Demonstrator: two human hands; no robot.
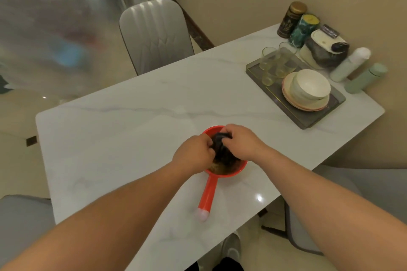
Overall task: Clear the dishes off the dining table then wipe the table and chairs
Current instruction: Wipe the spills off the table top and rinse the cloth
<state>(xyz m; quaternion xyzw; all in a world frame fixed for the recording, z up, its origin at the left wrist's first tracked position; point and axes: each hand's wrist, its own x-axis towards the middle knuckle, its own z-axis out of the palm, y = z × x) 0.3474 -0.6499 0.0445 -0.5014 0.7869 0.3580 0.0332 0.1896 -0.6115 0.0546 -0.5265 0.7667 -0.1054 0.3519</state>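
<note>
Both hands work over a red ladle-shaped basin (222,169) that stands on the marble dining table (132,138), near the middle of its near long edge, handle pointing toward the person. The left hand (193,153) and the right hand (239,143) are each clamped on a dark cloth (221,147), fingers curled round opposite ends, held directly above the basin. The action reads as wringing.

Hazards from this position:
- Dripping. The basin holds brownish, murky water. If the cloth leaves the basin before it is wrung out, water will fall on the tabletop and streak it.
- Tipping. The basin is small and carries a long handle. Downward pressure on the rim, or a forearm catching the handle, could spill it toward the near edge.
- Dirty water. Wiping with a cloth rinsed in this water may leave a film on the pale surface.
- Remaining dishes. A grey tray (308,121) at the far right corner holds stacked bowls and plates (308,88) and several glasses (273,66). A wide wiping stroke could strike the tray.

Condition of the cloth: dark, nearly black, bunched and twisted into a thick rope between the two hands. It appears wet; its lower end is hidden behind the hands, so contact with the water cannot be confirmed.
</note>
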